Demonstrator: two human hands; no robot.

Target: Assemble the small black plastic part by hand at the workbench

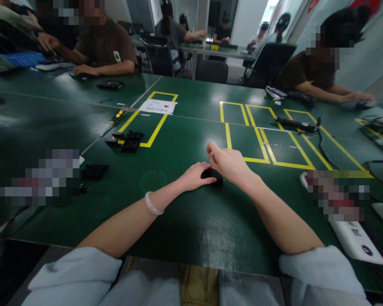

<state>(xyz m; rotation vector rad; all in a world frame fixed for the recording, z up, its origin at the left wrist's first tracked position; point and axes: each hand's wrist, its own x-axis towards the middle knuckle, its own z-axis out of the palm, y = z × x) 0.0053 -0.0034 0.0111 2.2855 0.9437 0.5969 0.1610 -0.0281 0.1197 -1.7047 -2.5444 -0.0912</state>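
My left hand [196, 176], with a pale bracelet at its wrist, is wrapped round a small black part [216, 174] on the green table, thumb along its near side. What kind of part it is does not show, as the fingers and the other hand cover much of it. Just above and to the right, my right hand [230, 163] is closed, thumb and fingers bent together. Anything in its grip is hidden. A thin, dark reddish line stands up from the black part beneath the right hand.
On the left lie several black plastic pieces [132, 141], a yellow-and-black screwdriver [117, 115] and a flat black piece [95, 171]. A paper label [158, 106] lies within yellow tape. Rightward are a black corded tool [295, 124] and a white device [354, 240]. Other people sit around the table.
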